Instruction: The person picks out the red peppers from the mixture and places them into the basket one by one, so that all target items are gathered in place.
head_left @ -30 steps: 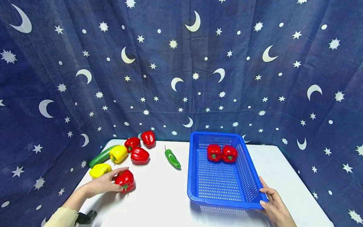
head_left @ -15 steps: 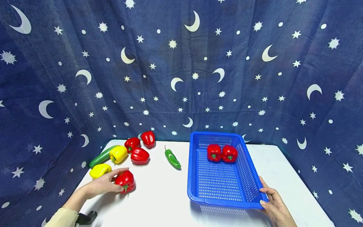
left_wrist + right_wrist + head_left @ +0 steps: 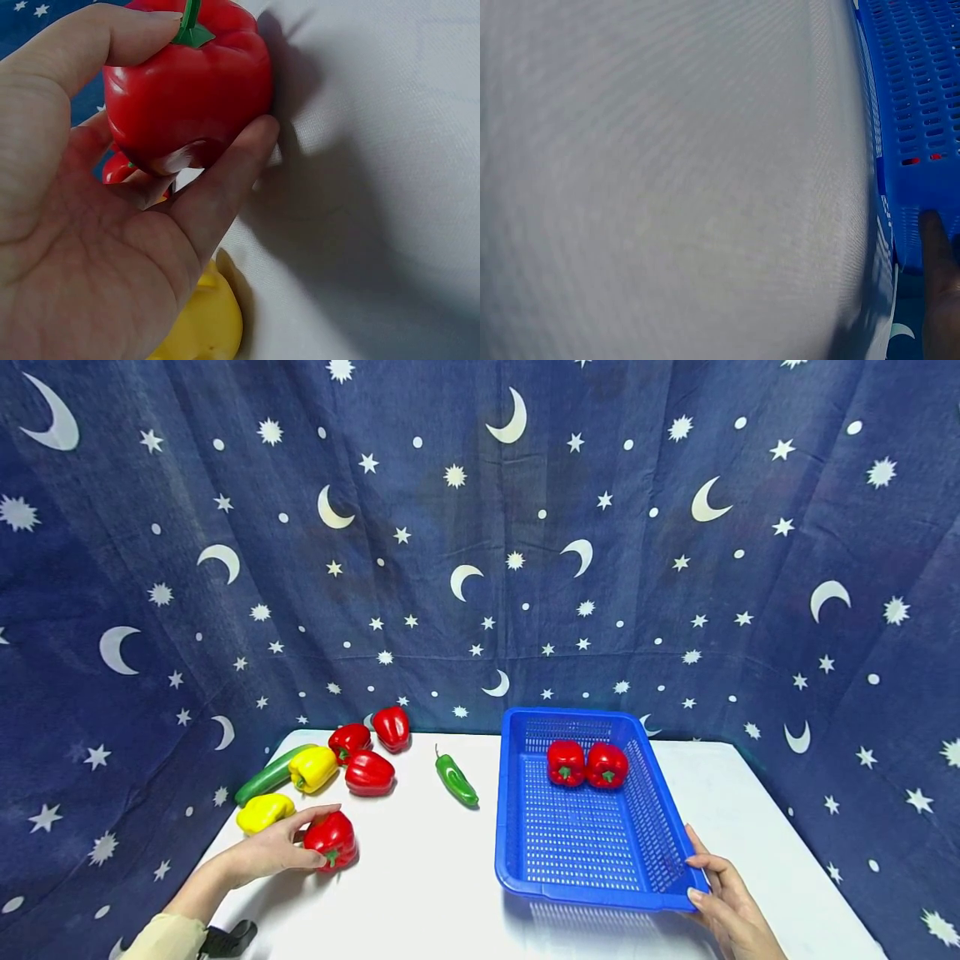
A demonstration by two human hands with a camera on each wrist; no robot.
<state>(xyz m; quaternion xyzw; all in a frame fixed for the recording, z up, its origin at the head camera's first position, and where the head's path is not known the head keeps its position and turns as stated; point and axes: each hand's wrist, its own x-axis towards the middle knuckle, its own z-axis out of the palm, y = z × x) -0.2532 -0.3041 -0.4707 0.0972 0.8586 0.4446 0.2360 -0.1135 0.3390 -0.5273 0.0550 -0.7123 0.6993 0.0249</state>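
Note:
My left hand [image 3: 273,847] grips a red bell pepper [image 3: 332,841] at the left front of the white table. In the left wrist view the thumb lies by the green stem of the red bell pepper [image 3: 191,90], and the fingers curve under its far side. At the right, my right hand [image 3: 727,893] holds the near right corner of a blue perforated basket [image 3: 592,897], thumb on the rim. One finger [image 3: 934,247] shows against the basket wall [image 3: 919,90] in the right wrist view. Two red bell peppers [image 3: 566,764] sit side by side toward the basket's back.
Behind my left hand lie a yellow pepper [image 3: 265,812], another yellow pepper [image 3: 312,767], a green cucumber [image 3: 270,774] and red peppers [image 3: 370,773]. A green chili pepper [image 3: 457,780] lies between them and the basket. A dark blue curtain [image 3: 480,527] encloses the table's back and sides.

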